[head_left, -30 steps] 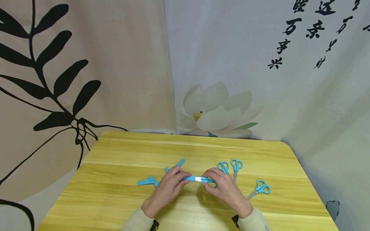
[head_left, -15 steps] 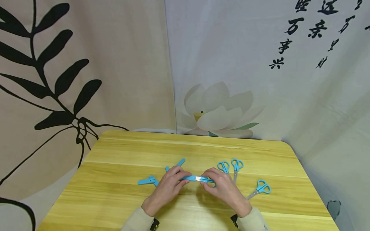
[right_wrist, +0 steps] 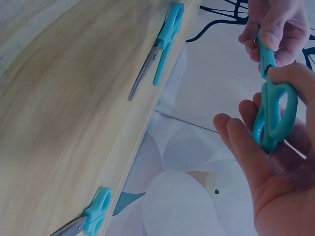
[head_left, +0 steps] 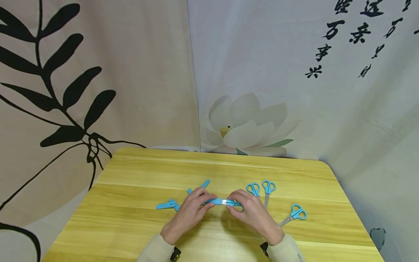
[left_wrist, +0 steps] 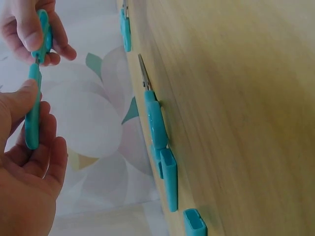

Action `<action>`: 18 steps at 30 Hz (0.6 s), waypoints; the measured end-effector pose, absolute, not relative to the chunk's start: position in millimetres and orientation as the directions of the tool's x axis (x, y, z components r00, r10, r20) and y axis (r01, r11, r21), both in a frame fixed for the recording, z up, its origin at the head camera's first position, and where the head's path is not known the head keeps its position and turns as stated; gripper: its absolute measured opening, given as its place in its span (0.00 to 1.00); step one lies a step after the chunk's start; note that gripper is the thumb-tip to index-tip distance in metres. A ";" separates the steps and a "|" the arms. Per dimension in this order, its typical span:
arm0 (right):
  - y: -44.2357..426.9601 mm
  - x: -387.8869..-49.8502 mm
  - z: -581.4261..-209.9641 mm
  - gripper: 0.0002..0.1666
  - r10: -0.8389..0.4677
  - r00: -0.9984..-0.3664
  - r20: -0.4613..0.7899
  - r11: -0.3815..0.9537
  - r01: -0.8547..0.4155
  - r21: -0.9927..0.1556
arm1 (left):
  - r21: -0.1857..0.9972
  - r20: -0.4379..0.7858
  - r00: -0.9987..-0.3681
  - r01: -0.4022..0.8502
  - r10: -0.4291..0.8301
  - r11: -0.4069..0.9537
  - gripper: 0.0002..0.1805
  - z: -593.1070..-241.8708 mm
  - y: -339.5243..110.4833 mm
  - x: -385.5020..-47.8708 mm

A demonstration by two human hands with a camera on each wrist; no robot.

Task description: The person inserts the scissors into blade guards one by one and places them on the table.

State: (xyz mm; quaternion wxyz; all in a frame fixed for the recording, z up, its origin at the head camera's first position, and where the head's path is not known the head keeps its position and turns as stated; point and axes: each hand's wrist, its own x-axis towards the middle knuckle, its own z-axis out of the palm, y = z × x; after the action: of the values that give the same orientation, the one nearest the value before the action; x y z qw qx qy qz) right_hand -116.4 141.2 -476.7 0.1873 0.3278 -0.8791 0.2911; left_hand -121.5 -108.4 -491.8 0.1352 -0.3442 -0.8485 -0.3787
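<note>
One pair of scissors: blue, loop-handled (right_wrist: 270, 110), held level above the table between both hands
Cover: a slim, straight blue sleeve (left_wrist: 33, 123) in line with the scissors
Blade: a short silvery strip (head_left: 224, 202) shows between cover and handle; the rest is hidden
Materials: smooth blue plastic, bright metal
Left hand: thumb and fingers (head_left: 191, 209) pinch the cover, palm side inward
Right hand: thumb and fingers (head_left: 250, 207) pinch the handle
Forearms: angled inward from both sides, in pale cuffs (head_left: 157, 249)
Loose scissors: right of the right hand, blue handles (head_left: 297, 212), grey blades
Loose covers: blue (head_left: 167, 206), beside the left hand
Table: yellowish, streaked wood grain (head_left: 147, 174), rounded far corners
</note>
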 end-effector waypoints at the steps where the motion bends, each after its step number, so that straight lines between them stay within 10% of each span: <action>1: 140.8 -116.6 -476.6 0.10 -0.469 -0.712 0.522 0.614 -0.688 -0.387 | 0.550 0.489 -0.727 0.686 0.482 0.477 0.11 -491.2 -108.6 -121.6; 18: 136.5 -117.3 -476.0 0.11 -0.458 -0.694 0.555 0.604 -0.701 -0.379 | 0.557 0.507 -0.717 0.697 0.479 0.452 0.11 -489.4 -108.4 -121.7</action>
State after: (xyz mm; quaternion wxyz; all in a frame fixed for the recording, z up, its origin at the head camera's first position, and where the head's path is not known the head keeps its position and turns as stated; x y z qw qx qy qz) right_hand -117.3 136.5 -476.0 0.2058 0.3324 -0.8715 0.2959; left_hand -121.7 -108.4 -489.4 0.1399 -0.3495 -0.8406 -0.3894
